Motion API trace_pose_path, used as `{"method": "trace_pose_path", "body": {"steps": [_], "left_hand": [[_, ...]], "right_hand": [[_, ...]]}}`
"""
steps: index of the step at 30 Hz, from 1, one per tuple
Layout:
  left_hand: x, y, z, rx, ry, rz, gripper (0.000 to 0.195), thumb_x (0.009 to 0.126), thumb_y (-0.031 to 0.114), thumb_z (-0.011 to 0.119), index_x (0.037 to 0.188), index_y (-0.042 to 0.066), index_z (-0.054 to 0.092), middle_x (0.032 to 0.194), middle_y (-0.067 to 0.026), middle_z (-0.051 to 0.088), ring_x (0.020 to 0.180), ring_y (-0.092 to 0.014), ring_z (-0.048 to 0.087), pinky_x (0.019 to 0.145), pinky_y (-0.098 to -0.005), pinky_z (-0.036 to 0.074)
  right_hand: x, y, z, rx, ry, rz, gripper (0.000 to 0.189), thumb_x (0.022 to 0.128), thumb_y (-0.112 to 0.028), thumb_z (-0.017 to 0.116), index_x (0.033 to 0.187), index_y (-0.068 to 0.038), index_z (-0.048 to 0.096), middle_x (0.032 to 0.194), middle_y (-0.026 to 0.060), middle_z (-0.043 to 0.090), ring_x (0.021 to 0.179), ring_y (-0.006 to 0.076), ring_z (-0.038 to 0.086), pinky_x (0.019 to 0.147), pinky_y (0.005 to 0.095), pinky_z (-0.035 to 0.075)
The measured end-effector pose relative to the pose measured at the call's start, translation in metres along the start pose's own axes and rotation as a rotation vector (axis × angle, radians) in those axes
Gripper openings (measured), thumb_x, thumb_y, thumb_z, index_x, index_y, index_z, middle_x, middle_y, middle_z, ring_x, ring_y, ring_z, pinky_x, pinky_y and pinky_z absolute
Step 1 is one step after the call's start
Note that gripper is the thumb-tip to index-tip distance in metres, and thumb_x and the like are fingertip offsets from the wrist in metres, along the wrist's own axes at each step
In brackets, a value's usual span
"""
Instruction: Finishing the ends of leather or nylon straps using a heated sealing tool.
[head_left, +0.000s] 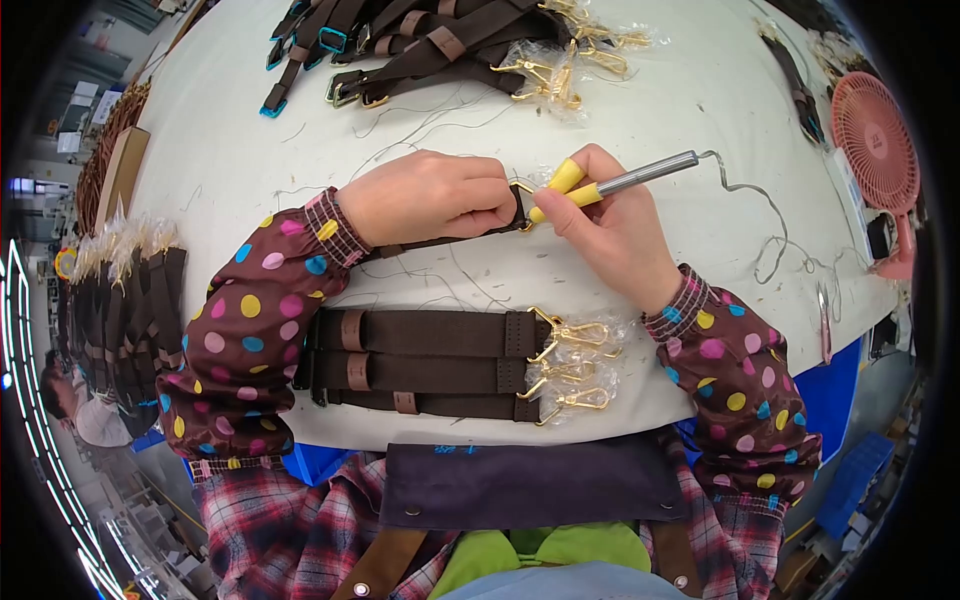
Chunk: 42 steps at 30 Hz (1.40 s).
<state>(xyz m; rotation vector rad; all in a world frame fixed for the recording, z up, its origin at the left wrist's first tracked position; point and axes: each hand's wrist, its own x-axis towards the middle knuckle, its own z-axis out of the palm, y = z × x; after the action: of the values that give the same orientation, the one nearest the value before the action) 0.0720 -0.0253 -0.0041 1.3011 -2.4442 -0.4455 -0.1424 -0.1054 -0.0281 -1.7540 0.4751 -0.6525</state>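
Observation:
My left hand (435, 196) grips the end of a dark brown webbing strap (405, 247) beside its gold-coloured metal ring (523, 186). Between the thumb and fingers of my right hand (611, 225) is a pen-like tool with a metal barrel (649, 172), wired at its rear and yellow towards the front; its tip is at the strap end by the ring. Yellow covering also wraps a fingertip of that hand. Nearer my body lie several brown straps (442, 334) side by side, with leather loops (351, 331) and gold-coloured snap hooks (581, 334) in clear plastic.
A heap of similar straps (457, 45) lies at the table's far side. More hang at the left edge (127, 315). On the right are a pink fan (875, 142), small thread snips (824, 330), the tool's grey cable (757, 196) and one strap (795, 90). A person (90, 405) is at far left.

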Motion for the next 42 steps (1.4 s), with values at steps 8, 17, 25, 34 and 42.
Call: {"method": "trace_pose_path", "body": {"steps": [8, 17, 25, 34, 42], "left_hand": [[-0.001, 0.000, 0.003, -0.151, 0.002, -0.106, 0.007, 0.083, 0.009, 0.063, 0.088, 0.009, 0.058, 0.082, -0.0045, 0.059, 0.071, -0.025, 0.060, 0.062, -0.0339, 0.050], [0.000, -0.003, -0.003, -0.025, -0.005, 0.038, 0.010, 0.081, 0.007, 0.068, 0.088, 0.009, 0.060, 0.084, -0.0017, 0.059, 0.071, -0.021, 0.062, 0.061, -0.0316, 0.051], [0.004, 0.002, -0.001, 0.082, -0.020, 0.042, 0.010, 0.080, 0.007, 0.066, 0.085, 0.011, 0.059, 0.083, -0.0008, 0.059, 0.069, -0.021, 0.062, 0.058, -0.0318, 0.051], [0.000, -0.005, 0.007, -0.176, 0.030, -0.077, 0.013, 0.076, 0.000, 0.065, 0.085, 0.006, 0.059, 0.080, -0.0042, 0.058, 0.067, -0.020, 0.059, 0.060, -0.0287, 0.049], [0.001, -0.005, 0.008, -0.254, 0.026, -0.117, 0.012, 0.079, 0.003, 0.068, 0.086, 0.004, 0.059, 0.077, -0.0045, 0.055, 0.065, -0.018, 0.053, 0.058, -0.0273, 0.045]], "right_hand": [[0.000, -0.002, 0.001, 0.001, -0.008, -0.005, 0.024, 0.088, -0.017, 0.068, 0.088, -0.002, 0.049, 0.071, 0.0029, 0.061, 0.060, 0.0052, 0.055, 0.053, 0.0213, 0.043], [0.000, 0.000, -0.001, 0.001, 0.000, 0.010, 0.024, 0.088, -0.017, 0.069, 0.087, -0.002, 0.050, 0.071, 0.0025, 0.061, 0.060, 0.0052, 0.055, 0.053, 0.0214, 0.043], [0.000, 0.001, -0.003, 0.039, -0.001, 0.030, 0.023, 0.089, -0.017, 0.068, 0.087, -0.002, 0.050, 0.071, 0.0021, 0.061, 0.060, 0.0046, 0.054, 0.053, 0.0210, 0.043], [0.000, 0.002, 0.000, 0.025, -0.006, 0.006, 0.025, 0.088, -0.017, 0.069, 0.088, -0.002, 0.049, 0.071, 0.0020, 0.061, 0.060, 0.0048, 0.054, 0.053, 0.0211, 0.043], [0.000, 0.005, 0.002, -0.069, -0.020, -0.050, 0.028, 0.087, -0.018, 0.071, 0.089, -0.001, 0.049, 0.069, 0.0040, 0.059, 0.058, 0.0069, 0.054, 0.051, 0.0223, 0.043]]}}
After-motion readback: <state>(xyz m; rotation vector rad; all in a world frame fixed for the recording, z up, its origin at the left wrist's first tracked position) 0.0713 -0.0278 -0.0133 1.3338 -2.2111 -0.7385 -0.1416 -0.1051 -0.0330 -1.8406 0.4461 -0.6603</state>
